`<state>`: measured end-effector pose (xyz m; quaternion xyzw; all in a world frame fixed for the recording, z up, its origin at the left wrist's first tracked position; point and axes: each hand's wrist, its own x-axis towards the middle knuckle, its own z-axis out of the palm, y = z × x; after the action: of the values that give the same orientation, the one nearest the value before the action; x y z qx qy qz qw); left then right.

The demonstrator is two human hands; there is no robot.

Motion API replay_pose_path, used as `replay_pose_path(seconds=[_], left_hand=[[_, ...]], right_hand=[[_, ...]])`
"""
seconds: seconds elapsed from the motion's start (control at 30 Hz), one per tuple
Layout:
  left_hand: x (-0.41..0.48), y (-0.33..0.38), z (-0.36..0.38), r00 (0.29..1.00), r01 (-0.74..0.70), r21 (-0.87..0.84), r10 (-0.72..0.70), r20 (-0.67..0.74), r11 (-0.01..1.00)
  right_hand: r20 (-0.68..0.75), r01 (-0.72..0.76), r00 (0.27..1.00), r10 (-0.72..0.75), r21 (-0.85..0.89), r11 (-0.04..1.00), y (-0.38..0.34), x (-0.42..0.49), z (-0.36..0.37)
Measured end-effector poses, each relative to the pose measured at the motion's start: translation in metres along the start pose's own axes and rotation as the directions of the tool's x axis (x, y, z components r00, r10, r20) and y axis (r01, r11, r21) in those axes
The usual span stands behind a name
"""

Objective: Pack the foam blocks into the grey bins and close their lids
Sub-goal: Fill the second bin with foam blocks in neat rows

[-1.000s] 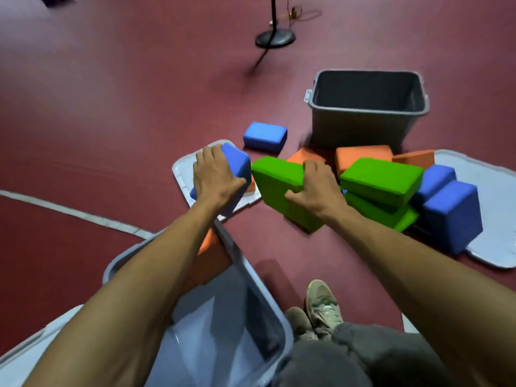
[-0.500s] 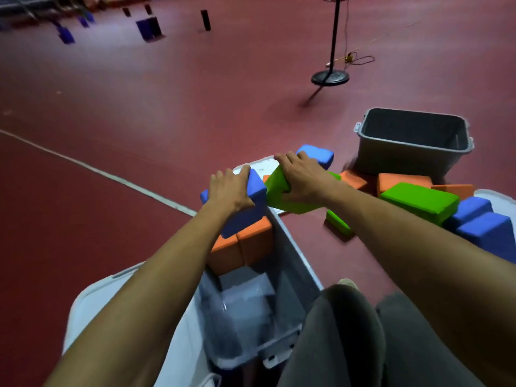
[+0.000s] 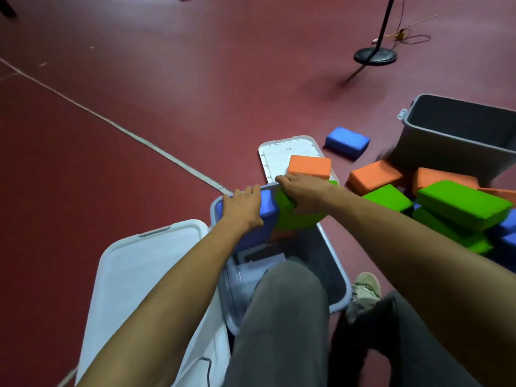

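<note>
Left fingers point(image 3: 247, 192) curl over the far top edge of a blue foam block point(image 3: 268, 209); thumb hidden. Right fingers point(image 3: 283, 180) wrap the upper edge of a green foam block point(image 3: 297, 220). Left hand point(image 3: 243, 208) and right hand point(image 3: 304, 191) are side by side, each gripping its own block. The two blocks touch and sit partly below the rim at the far end of the near grey bin point(image 3: 339, 270).

Risks, as judged:
- Two blocks entering one end together may jam against each other or the wall.
- Squeezed foam can spring back above the rim, so the lid would not seat.
- The green block looks tilted. Let go like that, it could wedge crooked and waste room.
- A trouser knee point(image 3: 282, 297) hangs over the bin's near end, so packing there is half blind.

Containers:
- Near grey bin: the two held blocks, and something orange point(image 3: 282, 235) under them, likely a block, though it is dim. A pale sheet point(image 3: 262, 258) lies on its floor; I cannot tell what it is.
- White lid point(image 3: 150, 263): flat on the floor, just left of the near bin.
- Second white lid point(image 3: 279, 152): just beyond the near bin, with an orange foam block point(image 3: 309, 166) on it.
- Far grey bin point(image 3: 458, 135): well to the right and beyond the near bin. No blocks show inside; its floor is hidden.
- Loose pile point(image 3: 463, 205) of orange, green and blue blocks: on the floor right of the near bin. A lone blue block point(image 3: 347, 141) lies beyond it.
</note>
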<state>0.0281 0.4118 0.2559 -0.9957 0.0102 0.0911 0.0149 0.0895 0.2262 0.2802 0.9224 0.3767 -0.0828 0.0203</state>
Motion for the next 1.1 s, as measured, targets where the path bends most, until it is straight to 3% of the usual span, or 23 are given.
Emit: replay_pose_path(seconds=[0.13, 0.37, 0.7, 0.93, 1.0, 1.1], left_hand=[[0.016, -0.005, 0.041, 0.995, -0.002, -0.027, 0.004, 0.096, 1.0], [0.042, -0.018, 0.103, 0.994, 0.015, -0.051, -0.01, 0.105, 0.999], [0.091, -0.023, 0.166, 0.992, 0.002, -0.004, -0.001, 0.13, 1.0], [0.109, -0.029, 0.201, 0.999, -0.046, 0.064, 0.046, -0.001, 0.997], [0.112, -0.024, 0.206, 1.0, 0.006, 0.064, -0.004, -0.027, 0.998], [0.112, -0.025, 0.215, 0.994, 0.097, 0.005, -0.097, 0.055, 0.995]], right_hand=[[0.062, 0.015, 0.998, -0.015, 0.002, 1.0, 0.006, 0.02, 0.044], [0.112, 0.065, 0.992, -0.06, -0.038, 0.997, 0.02, 0.061, 0.112], [0.065, 0.085, 0.994, -0.084, -0.004, 0.996, 0.026, 0.114, 0.191], [-0.006, 0.131, 0.991, -0.132, -0.093, 0.987, 0.031, 0.132, 0.25], [-0.058, 0.085, 0.994, -0.094, -0.148, 0.985, 0.033, 0.13, 0.261], [-0.022, -0.16, 0.987, 0.159, -0.129, 0.979, 0.029, 0.124, 0.265]])
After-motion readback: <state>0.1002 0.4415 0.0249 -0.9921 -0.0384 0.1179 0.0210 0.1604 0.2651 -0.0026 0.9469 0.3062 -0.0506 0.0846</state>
